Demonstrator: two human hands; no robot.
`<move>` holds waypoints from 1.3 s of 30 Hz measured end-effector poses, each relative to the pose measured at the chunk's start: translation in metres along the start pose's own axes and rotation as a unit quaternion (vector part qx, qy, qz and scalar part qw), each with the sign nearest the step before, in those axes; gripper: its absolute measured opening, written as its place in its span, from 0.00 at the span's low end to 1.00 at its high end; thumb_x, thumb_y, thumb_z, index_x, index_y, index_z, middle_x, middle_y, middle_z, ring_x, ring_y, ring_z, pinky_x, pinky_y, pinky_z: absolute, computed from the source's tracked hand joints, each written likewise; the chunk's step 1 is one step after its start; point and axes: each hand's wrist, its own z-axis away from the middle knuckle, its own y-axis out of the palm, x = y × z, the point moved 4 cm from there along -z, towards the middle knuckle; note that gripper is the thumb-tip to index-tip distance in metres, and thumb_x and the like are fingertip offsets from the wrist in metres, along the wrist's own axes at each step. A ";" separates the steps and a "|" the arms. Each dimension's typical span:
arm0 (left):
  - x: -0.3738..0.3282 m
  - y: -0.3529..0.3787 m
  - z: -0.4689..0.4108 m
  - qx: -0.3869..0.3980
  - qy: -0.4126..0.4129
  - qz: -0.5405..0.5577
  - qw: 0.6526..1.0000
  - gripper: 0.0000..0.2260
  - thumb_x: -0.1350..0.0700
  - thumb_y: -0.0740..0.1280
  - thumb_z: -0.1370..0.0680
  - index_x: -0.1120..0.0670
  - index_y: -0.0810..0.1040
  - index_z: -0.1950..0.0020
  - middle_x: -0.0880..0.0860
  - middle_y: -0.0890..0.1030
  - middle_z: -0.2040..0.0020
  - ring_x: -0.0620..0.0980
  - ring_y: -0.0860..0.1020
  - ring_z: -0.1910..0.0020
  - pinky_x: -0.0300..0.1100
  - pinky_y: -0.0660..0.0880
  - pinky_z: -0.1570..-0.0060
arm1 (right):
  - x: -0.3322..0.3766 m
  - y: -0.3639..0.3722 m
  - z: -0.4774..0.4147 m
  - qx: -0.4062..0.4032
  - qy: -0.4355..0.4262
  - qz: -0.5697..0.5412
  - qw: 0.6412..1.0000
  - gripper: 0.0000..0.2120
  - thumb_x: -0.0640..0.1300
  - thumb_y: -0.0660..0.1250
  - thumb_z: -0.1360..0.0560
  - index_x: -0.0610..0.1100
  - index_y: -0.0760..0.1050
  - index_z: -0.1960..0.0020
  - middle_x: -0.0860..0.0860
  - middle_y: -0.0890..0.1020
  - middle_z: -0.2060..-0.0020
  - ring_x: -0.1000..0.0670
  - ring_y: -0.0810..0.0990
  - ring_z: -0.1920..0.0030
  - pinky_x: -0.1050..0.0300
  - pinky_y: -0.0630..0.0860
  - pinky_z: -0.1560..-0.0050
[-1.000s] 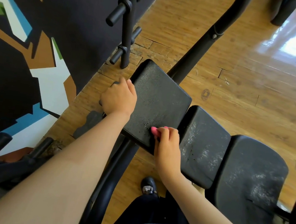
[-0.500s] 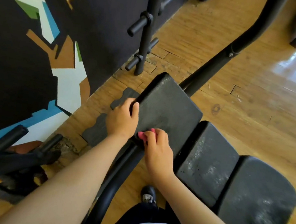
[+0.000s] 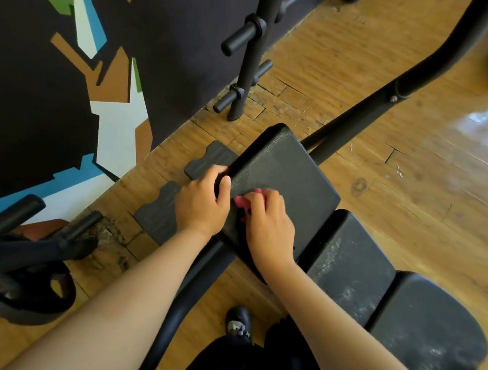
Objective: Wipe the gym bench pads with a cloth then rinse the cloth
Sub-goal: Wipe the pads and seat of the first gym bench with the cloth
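Note:
Three black bench pads run from the middle to the lower right. My left hand point(image 3: 202, 200) grips the left edge of the far pad point(image 3: 291, 171), thumb on top. My right hand point(image 3: 269, 220) presses a pink cloth point(image 3: 242, 201) flat on that pad's near left corner; only a bit of cloth shows past my fingers. The middle pad point(image 3: 349, 256) and the near pad point(image 3: 429, 334) show whitish dusty smears.
A black frame tube point(image 3: 374, 108) slants up to the right behind the far pad. A plate-storage post with pegs point(image 3: 249, 65) stands by the painted wall point(image 3: 52, 74). Dark rubber mat pieces point(image 3: 158, 212) lie on the wooden floor. Black equipment point(image 3: 19, 251) sits lower left. My shoe point(image 3: 237, 319) is below.
My right hand slid the pink cloth leftward along the far pad toward my left hand. My left hand shifted down the pad's left edge. The view moved a little.

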 end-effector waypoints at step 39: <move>-0.049 0.011 -0.004 0.057 -0.024 -0.304 0.951 0.30 0.38 0.58 0.21 0.60 0.64 0.29 0.59 0.74 0.35 0.56 0.75 0.38 0.47 0.74 0.45 | -0.042 0.017 -0.143 0.053 -0.024 -0.005 0.998 0.23 0.52 0.46 0.21 0.47 0.75 0.63 0.53 0.78 0.63 0.51 0.69 0.55 0.55 0.61 0.51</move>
